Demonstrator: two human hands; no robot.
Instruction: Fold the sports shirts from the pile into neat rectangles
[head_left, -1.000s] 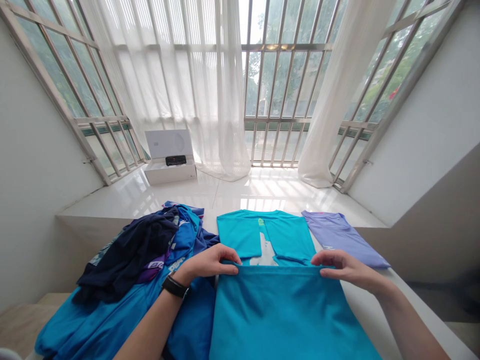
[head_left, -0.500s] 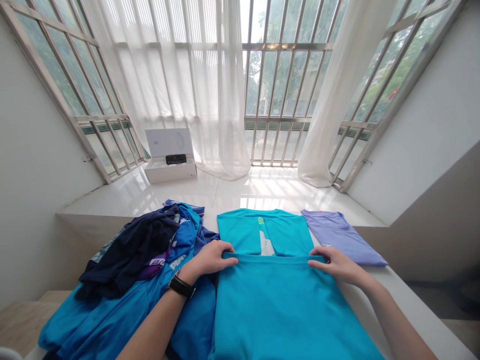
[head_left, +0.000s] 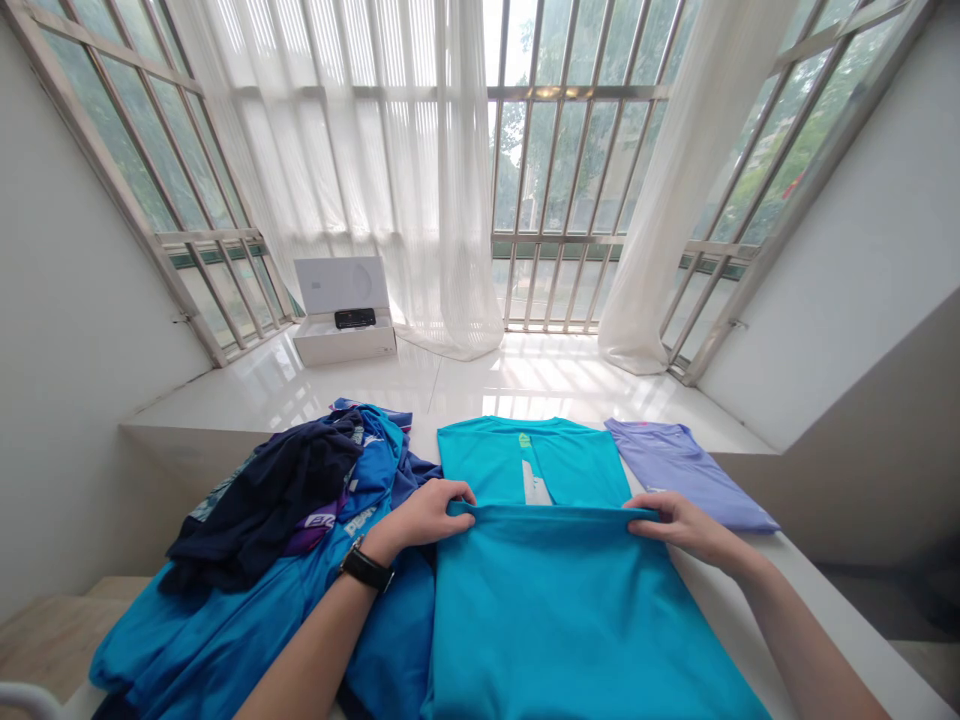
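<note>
A turquoise shirt lies flat on the white table in front of me, its sleeves folded inward at the far end. My left hand pinches the left corner of the shirt's lifted hem, a black watch on its wrist. My right hand pinches the right corner of the same hem. The hem stretches between both hands above the shirt's middle, partly covering the folded sleeves.
A heap of dark blue and bright blue garments lies at my left. A folded lilac shirt rests at the right. On the glossy window ledge beyond stands an open white box. Sheer curtains hang before barred windows.
Both hands have carried the hem a little farther from me, up over the folded sleeves, so less of the white gap between the sleeves shows.
</note>
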